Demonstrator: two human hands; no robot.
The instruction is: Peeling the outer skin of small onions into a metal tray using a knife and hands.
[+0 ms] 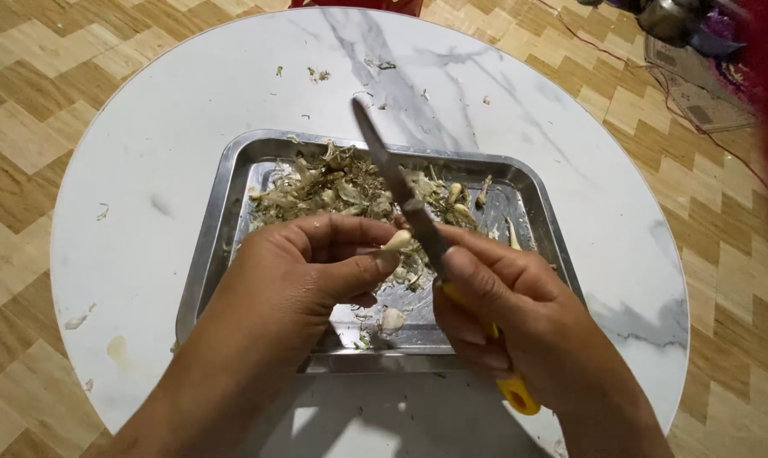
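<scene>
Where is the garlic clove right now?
In the head view, the garlic clove sits near frame centre, pinched in the left hand fingers over the metal tray, just left of the knife held by the right hand.

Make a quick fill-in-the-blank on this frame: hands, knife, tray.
1. The left hand pinches a pale garlic clove between thumb and ____.
2. The right hand grips a knife with a ____ handle.
3. Dry peelings lie heaped in a rectangular ____ tray.
4. The tray sits on a round white ____-patterned table.

Missing words: fingers; yellow; metal; marble
</scene>
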